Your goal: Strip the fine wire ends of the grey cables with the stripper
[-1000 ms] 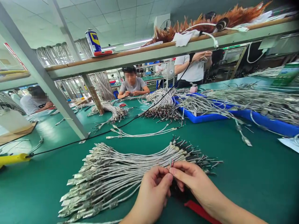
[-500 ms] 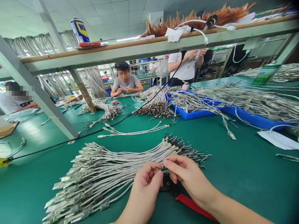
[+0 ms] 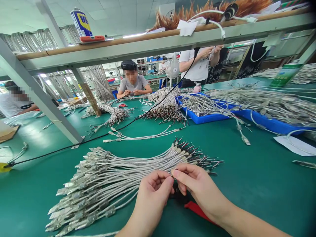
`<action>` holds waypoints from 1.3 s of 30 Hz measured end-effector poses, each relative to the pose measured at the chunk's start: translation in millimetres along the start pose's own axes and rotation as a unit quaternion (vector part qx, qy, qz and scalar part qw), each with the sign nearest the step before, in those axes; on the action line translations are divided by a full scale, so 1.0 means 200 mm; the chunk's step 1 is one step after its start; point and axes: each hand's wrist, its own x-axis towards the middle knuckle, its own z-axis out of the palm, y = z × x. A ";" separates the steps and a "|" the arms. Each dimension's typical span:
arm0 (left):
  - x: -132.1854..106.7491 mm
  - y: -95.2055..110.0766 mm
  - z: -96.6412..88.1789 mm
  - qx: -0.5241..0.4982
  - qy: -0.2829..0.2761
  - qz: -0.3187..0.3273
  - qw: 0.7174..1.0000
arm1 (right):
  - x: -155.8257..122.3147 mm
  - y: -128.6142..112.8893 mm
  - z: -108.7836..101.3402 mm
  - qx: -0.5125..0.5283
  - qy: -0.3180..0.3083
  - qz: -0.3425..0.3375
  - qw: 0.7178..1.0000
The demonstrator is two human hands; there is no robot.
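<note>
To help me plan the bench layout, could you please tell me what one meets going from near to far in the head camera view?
The person's left hand and right hand → grey cable bundle with metal terminals → loose white cable → cable bundle with dark ends → seated co-worker

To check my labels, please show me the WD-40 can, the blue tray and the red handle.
WD-40 can (image 3: pixel 81 23), head view, blue body.
Blue tray (image 3: pixel 204 118), head view, front wall.
Red handle (image 3: pixel 196 209), head view, middle of grip.
</note>
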 end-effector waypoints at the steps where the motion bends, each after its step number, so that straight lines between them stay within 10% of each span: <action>1: 0.00 0.01 0.00 -0.003 -0.002 -0.004 1.000 | 0.00 0.00 0.00 0.008 0.004 0.004 1.000; 13: 0.01 0.00 -0.06 -0.015 -0.093 -0.028 0.995 | 0.02 -0.01 -0.01 0.055 0.013 0.049 0.997; 39: 0.02 -0.03 -0.05 0.117 0.045 0.025 0.992 | 0.01 -0.01 0.00 -0.095 -0.012 -0.005 0.995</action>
